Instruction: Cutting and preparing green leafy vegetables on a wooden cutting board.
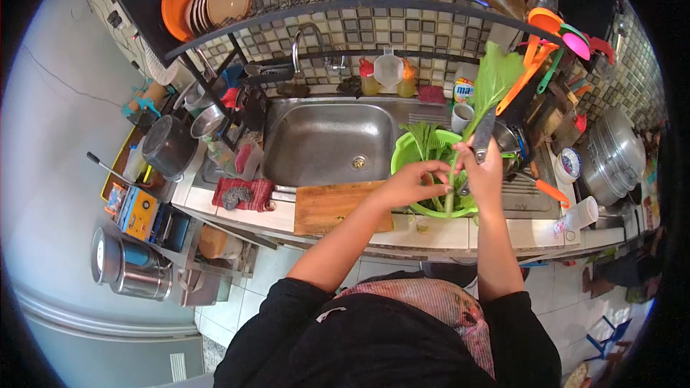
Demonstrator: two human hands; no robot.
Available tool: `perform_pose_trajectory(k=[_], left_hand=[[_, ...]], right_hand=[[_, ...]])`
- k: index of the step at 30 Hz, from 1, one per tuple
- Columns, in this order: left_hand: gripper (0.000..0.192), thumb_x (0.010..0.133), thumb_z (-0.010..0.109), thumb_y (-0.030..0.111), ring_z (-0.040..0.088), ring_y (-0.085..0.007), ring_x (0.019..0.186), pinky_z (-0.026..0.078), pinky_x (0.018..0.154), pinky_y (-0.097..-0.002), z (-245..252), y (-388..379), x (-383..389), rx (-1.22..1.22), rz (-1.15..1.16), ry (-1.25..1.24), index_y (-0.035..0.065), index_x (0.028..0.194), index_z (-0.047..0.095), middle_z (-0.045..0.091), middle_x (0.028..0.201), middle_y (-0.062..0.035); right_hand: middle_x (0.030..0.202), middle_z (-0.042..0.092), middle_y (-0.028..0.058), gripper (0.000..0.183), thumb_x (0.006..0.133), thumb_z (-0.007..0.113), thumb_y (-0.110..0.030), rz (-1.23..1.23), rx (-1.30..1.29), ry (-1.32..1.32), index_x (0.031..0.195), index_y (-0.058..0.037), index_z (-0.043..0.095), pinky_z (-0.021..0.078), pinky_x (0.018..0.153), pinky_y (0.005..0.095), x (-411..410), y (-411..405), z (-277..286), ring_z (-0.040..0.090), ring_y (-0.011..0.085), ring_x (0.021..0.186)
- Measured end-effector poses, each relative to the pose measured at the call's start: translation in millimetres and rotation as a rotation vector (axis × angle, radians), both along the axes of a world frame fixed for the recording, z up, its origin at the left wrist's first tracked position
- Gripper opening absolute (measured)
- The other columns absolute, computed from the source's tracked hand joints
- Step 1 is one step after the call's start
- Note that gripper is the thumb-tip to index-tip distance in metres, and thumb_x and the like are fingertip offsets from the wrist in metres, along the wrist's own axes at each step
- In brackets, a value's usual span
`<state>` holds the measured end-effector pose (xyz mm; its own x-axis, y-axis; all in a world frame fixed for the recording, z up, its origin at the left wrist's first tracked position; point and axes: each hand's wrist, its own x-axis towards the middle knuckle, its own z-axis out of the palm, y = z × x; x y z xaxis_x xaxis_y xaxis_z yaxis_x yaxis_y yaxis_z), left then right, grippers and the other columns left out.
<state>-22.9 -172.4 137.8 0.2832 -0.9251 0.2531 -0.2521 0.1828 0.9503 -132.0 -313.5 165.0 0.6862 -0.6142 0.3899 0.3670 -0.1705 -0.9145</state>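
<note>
In my right hand (483, 172) is a knife (484, 132), its blade pointing up and away from me. The same hand also holds a leafy green stalk (471, 124), its broad leaf (498, 73) raised towards the rack. My left hand (423, 183) has its thumb and fingertips against the lower stalk; whether they pinch it is unclear. Directly below is a bright green plastic colander (399, 159) with more leafy greens (423, 137) inside. A wooden cutting board (339, 207) lies left of it, partly under my left forearm.
A steel sink (329, 145) lies behind the board. On its left rest a red cloth (264, 194) and a scouring pad (237, 198). Right of the colander are a grey-white cup (462, 117) and an orange-handled utensil (551, 193). A dark dish rack (345, 9) spans overhead.
</note>
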Motion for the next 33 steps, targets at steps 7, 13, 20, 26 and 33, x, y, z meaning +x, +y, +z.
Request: perform_pose_trajectory(k=[7,13,20,26,33], left_hand=[[0.020,0.093,0.069,0.012,0.061,-0.0054,0.077,0.052,0.071,-0.0227,-30,48,28,0.074,0.276,0.267,0.0022,0.111,0.070,0.067,0.083,0.0012],[0.020,0.091,0.070,0.006,0.068,-0.0118,0.083,0.056,0.073,-0.0245,-95,140,50,-0.047,0.627,0.592,0.0013,0.110,0.065,0.068,0.096,-0.0040],[0.024,0.080,0.081,0.010,0.070,-0.0154,0.074,0.054,0.064,-0.0284,-128,199,65,0.098,0.825,0.141,0.0039,0.089,0.060,0.068,0.082,-0.0065],[0.040,0.069,0.087,0.037,0.067,-0.0283,0.071,0.051,0.065,-0.0398,-112,218,82,0.402,0.819,-0.485,0.0082,0.076,0.061,0.064,0.068,-0.0075],[0.041,0.065,0.087,0.042,0.061,-0.0309,0.068,0.044,0.069,-0.0422,-129,223,90,0.224,0.766,-0.707,0.0118,0.066,0.059,0.062,0.064,-0.0059]], right_hand=[[0.085,0.063,0.0047,0.019,0.095,0.062,-0.005,0.230,0.024,0.057,0.110,-0.0023,0.051,0.0454,0.051,0.0247,37,48,-3,0.056,0.0079,0.060],[0.072,0.051,-0.0002,0.035,0.102,0.053,-0.019,0.633,0.015,0.506,0.134,-0.0098,0.042,0.0355,0.049,0.0247,40,75,-56,0.043,0.0074,0.053],[0.077,0.054,0.0078,0.051,0.100,0.048,-0.009,0.667,-0.188,0.877,0.148,-0.0119,0.029,0.0503,0.046,0.0331,32,131,-98,0.054,0.0149,0.050],[0.086,0.062,0.0147,0.057,0.099,0.049,-0.007,0.572,-0.232,0.925,0.151,-0.0129,0.029,0.0535,0.050,0.0378,37,176,-103,0.063,0.0239,0.056],[0.095,0.064,0.0334,0.049,0.097,0.049,-0.008,0.282,-0.766,0.655,0.144,-0.0065,0.034,0.0508,0.074,0.0561,31,204,-140,0.063,0.0516,0.077]])
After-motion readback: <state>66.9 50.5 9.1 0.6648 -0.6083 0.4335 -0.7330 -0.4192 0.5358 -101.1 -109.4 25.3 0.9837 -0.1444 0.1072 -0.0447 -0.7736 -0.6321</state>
